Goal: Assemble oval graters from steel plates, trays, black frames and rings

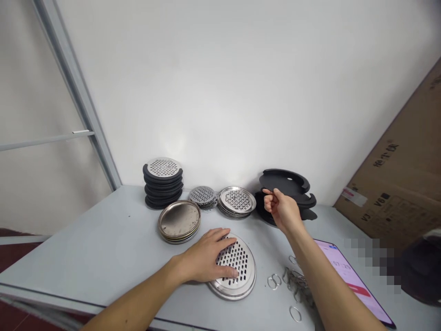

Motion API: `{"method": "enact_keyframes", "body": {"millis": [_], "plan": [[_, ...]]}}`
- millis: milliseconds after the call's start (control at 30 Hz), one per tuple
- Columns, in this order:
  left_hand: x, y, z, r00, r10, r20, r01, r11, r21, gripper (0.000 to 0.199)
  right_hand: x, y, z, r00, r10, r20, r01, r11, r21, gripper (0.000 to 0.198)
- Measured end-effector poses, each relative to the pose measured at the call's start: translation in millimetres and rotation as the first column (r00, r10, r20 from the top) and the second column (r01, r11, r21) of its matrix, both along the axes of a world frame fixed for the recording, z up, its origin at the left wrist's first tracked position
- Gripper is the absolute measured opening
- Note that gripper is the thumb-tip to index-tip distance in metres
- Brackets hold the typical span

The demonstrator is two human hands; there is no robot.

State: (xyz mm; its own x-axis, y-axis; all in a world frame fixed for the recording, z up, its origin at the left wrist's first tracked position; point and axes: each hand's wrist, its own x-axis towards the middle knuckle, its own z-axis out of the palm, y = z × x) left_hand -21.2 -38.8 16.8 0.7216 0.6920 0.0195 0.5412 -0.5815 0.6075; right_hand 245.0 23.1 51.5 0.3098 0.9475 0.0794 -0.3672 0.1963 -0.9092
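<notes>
My left hand [212, 257] lies flat with its fingers spread on a round perforated metal grate [243, 276], which rests in a shallow metal dish near the table's front edge. At the back right, my right hand [283, 210] has its fingers curled at the near rim of a black round tray [280, 183] with a raised, notched edge. That tray sits tilted above a stack of similar black trays [262, 209], partly hidden by the hand. Behind the left hand stand a stack of plain metal dishes [181, 220] and a stack of metal dishes topped with a perforated disc [237, 201].
Smaller perforated discs [202, 196] are stacked at the back. A pile of black trays topped by a grate [163, 168] stands farther left. Several metal rings [295, 314] lie scattered by my right forearm, near a lit phone [339, 266]. A cardboard box [389, 184] leans at right.
</notes>
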Motion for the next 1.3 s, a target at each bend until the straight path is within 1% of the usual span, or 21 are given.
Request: {"method": "enact_keyframes", "body": {"millis": [33, 67, 200, 267, 333, 400, 433, 467, 500, 533, 567, 600, 633, 667, 700, 733, 800, 900, 1133, 1200, 1300], "plan": [[-0.1, 0.1, 0.3, 1.000, 0.001, 0.003, -0.001, 1.000, 0.001, 0.083, -0.1, -5.6, 1.2, 1.000, 0.010, 0.029, -0.011, 1.000, 0.015, 0.025], [-0.2, 0.1, 0.6, 1.000, 0.000, 0.007, 0.000, 1.000, 0.002, 0.082, 0.7, -11.7, 2.2, 0.993, 0.043, 0.111, -0.046, 0.998, 0.032, 0.028], [0.5, 0.2, 1.3, 0.999, 0.002, 0.041, -0.003, 1.000, 0.011, 0.072, 8.3, -35.7, 3.1, 0.883, 0.299, 0.362, -0.299, 0.953, -0.058, 0.038], [2.9, 0.6, 0.5, 0.995, 0.018, 0.097, -0.021, 0.999, 0.025, 0.060, 9.9, -44.6, 1.7, 0.800, 0.437, 0.411, -0.418, 0.898, -0.141, 0.040], [6.8, 2.7, -2.0, 0.977, 0.058, 0.206, -0.066, 0.997, 0.030, 0.045, 7.4, -50.5, -0.8, 0.717, 0.571, 0.401, -0.531, 0.819, -0.216, 0.042], [10.8, 7.4, -6.0, 0.919, 0.165, 0.359, -0.159, 0.986, -0.045, 0.035, 2.0, -53.8, -4.2, 0.671, 0.655, 0.346, -0.609, 0.754, -0.246, 0.042], [12.2, 10.8, -7.9, 0.865, 0.251, 0.434, -0.213, 0.968, -0.136, 0.033, -1.0, -54.6, -6.1, 0.652, 0.689, 0.316, -0.641, 0.724, -0.256, 0.041], [12.9, 14.4, -9.2, 0.786, 0.359, 0.503, -0.258, 0.930, -0.261, 0.031, -3.5, -54.9, -8.2, 0.639, 0.717, 0.280, -0.666, 0.697, -0.266, 0.040], [12.7, 18.1, -9.5, 0.688, 0.465, 0.556, -0.267, 0.876, -0.403, 0.029, -5.4, -54.9, -10.4, 0.623, 0.742, 0.246, -0.690, 0.670, -0.274, 0.038], [11.7, 21.5, -8.5, 0.585, 0.566, 0.580, -0.237, 0.804, -0.545, 0.028, -6.3, -54.6, -12.6, 0.607, 0.765, 0.215, -0.710, 0.644, -0.285, 0.037], [10.0, 24.1, -6.2, 0.491, 0.649, 0.581, -0.165, 0.724, -0.669, 0.028, -6.5, -54.1, -14.9, 0.592, 0.783, 0.190, -0.725, 0.621, -0.299, 0.036], [8.0, 25.8, -2.7, 0.432, 0.708, 0.559, -0.065, 0.642, -0.764, 0.030, -6.0, -53.6, -17.1, 0.574, 0.799, 0.179, -0.736, 0.599, -0.316, 0.035], [6.0, 26.4, 1.6, 0.403, 0.743, 0.534, 0.041, 0.568, -0.822, 0.034, -5.2, -53.0, -19.1, 0.549, 0.816, 0.182, -0.743, 0.576, -0.339, 0.033], [4.4, 25.9, 6.3, 0.397, 0.753, 0.525, 0.137, 0.517, -0.845, 0.040, -4.5, -52.5, -20.8, 0.526, 0.829, 0.190, -0.746, 0.558, -0.364, 0.032], [3.4, 24.5, 10.8, 0.410, 0.738, 0.536, 0.215, 0.493, -0.843, 0.046, -4.1, -52.1, -22.1, 0.507, 0.839, 0.199, -0.745, 0.543, -0.388, 0.032], [3.1, 22.5, 14.6, 0.422, 0.720, 0.550, 0.255, 0.488, -0.835, 0.049, -4.2, -51.8, -23.0, 0.494, 0.845, 0.206, -0.744, 0.533, -0.404, 0.033], [4.4, 18.0, 19.0, 0.422, 0.699, 0.577, 0.255, 0.519, -0.816, 0.046, -6.0, -51.4, -23.9, 0.490, 0.847, 0.207, -0.742, 0.530, -0.411, 0.035], [8.0, 14.5, 18.1, 0.385, 0.713, 0.585, 0.172, 0.568, -0.805, 0.039, -10.4, -50.9, -24.3, 0.515, 0.830, 0.215, -0.733, 0.556, -0.391, 0.037], [8.5, 20.1, 9.5, 0.312, 0.766, 0.562, 0.075, 0.570, -0.818, 0.033, -6.2, -48.5, -19.8, 0.500, 0.800, 0.332, -0.702, 0.599, -0.386, 0.036], [7.5, 21.8, 9.1, 0.273, 0.777, 0.567, 0.070, 0.572, -0.817, 0.034, -1.9, -47.0, -16.5, 0.516, 0.767, 0.381, -0.654, 0.640, -0.403, 0.040], [5.7, 24.2, 9.4, 0.215, 0.790, 0.574, 0.055, 0.577, -0.815, 0.034, 0.9, -44.0, -17.2, 0.548, 0.664, 0.509, -0.483, 0.748, -0.455, 0.041]]}}
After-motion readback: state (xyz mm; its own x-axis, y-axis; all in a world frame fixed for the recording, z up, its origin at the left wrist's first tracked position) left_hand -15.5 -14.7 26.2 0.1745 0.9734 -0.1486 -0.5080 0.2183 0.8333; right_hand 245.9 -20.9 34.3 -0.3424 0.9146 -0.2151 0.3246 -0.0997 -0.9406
